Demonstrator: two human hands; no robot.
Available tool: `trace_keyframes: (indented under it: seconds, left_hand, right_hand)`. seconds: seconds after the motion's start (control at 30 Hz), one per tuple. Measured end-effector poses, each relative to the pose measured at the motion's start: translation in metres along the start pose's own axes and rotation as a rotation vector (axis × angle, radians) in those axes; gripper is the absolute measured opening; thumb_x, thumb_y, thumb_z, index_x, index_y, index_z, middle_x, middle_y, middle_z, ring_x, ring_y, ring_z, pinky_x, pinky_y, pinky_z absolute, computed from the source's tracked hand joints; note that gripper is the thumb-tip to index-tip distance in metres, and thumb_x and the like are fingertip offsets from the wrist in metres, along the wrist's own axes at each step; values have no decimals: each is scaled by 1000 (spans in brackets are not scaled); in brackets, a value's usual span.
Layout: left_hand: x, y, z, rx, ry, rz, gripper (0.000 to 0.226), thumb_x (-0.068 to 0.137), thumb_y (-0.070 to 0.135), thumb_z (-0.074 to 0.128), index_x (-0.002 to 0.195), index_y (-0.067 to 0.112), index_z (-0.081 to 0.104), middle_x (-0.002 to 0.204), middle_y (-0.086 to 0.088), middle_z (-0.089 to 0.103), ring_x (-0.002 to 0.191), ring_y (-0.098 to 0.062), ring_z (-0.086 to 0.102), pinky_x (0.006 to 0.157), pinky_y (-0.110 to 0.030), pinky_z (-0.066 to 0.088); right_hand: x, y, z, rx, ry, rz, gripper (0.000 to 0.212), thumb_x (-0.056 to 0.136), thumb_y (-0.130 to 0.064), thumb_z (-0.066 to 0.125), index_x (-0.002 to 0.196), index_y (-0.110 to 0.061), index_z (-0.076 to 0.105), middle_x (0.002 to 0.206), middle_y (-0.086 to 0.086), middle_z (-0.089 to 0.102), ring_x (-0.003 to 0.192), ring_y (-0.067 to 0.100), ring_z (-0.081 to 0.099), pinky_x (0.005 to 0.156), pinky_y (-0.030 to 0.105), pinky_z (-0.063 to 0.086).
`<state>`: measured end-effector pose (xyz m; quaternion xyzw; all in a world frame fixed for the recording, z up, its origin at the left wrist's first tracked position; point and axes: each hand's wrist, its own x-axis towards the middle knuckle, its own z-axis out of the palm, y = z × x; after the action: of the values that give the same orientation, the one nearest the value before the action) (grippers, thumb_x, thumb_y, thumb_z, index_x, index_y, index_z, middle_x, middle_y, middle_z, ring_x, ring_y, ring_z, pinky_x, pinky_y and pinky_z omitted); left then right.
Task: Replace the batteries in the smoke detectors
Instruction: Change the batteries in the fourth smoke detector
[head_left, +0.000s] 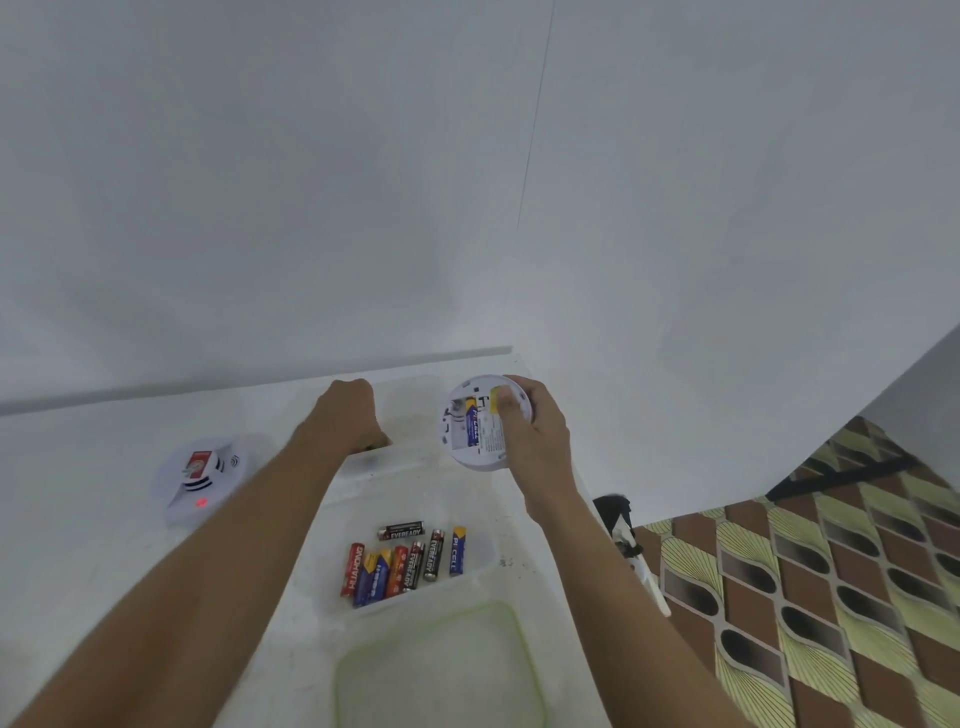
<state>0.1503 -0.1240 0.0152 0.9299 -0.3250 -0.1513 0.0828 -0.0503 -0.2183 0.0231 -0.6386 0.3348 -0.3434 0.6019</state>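
Fingers (537, 402) of the right hand (540, 441) clasp the smoke detector (467, 431) near the counter's (78, 467) far edge; the left hand (348, 415) curls, round what I cannot tell

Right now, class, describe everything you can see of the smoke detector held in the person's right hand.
The smoke detector is a round, white, plastic-looking disc, held off the counter with its back tilted toward the camera. Its battery bay is open; a blue-and-yellow battery sits inside, beside a printed label. The right hand grips its right edge, thumb on a yellow patch.
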Motion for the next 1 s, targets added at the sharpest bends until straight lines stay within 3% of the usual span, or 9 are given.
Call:
trace_keyframes:
  seconds: [0.13,0.2,0.27,0.37,0.43,0.6,0.83,1.0]
  left_hand:
    - [7,2,4,14,-12,44,15,72,17,76,83,8,71,82,-5,71,77,-23,67,65,-29,56]
    - [2,6,1,-57,18,73,2,75,10,71,77,11,72,76,-3,69,74,-24,69,59,-26,53]
    - [-5,14,-1,-127,88,120,5,82,10,69,84,12,73,79,-4,69,69,-19,64,59,-23,45]
    - [-23,25,0,-309,306,231,9,89,18,67,97,14,69,88,-5,71,78,-21,65,71,-30,49]
    - [-40,33,2,-507,484,311,8,90,17,67,97,13,65,80,-1,71,76,-20,67,75,-33,53]
    - [-79,49,11,-687,875,625,10,89,9,70,95,3,66,79,0,71,71,-8,65,73,-18,52]
    - [-93,50,36,-640,851,759,11,84,5,74,91,0,67,88,-4,71,78,-11,63,72,-23,54]
    - [-99,45,39,-555,796,835,16,87,19,73,89,5,67,90,-3,72,83,-9,64,77,-17,52]
  right_hand:
    - [-2,2,-1,1,-1,5,13,102,-29,54,112,-30,62,103,-13,69,88,-4,64,68,12,50]
    - [-3,4,-1,3,1,8,14,102,-29,54,114,-29,62,103,-13,69,86,-4,65,68,12,50]
    - [-3,5,-2,1,12,12,15,102,-30,53,116,-28,61,104,-12,68,91,-1,65,71,16,52]
    - [-3,7,-2,1,31,19,14,102,-30,53,114,-31,61,106,-11,68,97,6,65,78,24,55]
    - [-4,7,-2,8,45,23,14,102,-30,53,114,-31,61,105,-12,68,97,6,66,81,28,57]
    - [-7,7,-4,25,61,28,13,102,-30,53,112,-32,61,105,-12,68,97,6,66,82,31,58]
    - [-9,3,-7,61,75,6,13,102,-27,53,113,-29,61,108,-9,67,102,11,66,83,33,59]
    - [-7,-3,-16,102,124,18,13,102,-25,54,113,-28,60,107,-9,66,101,10,66,82,34,60]
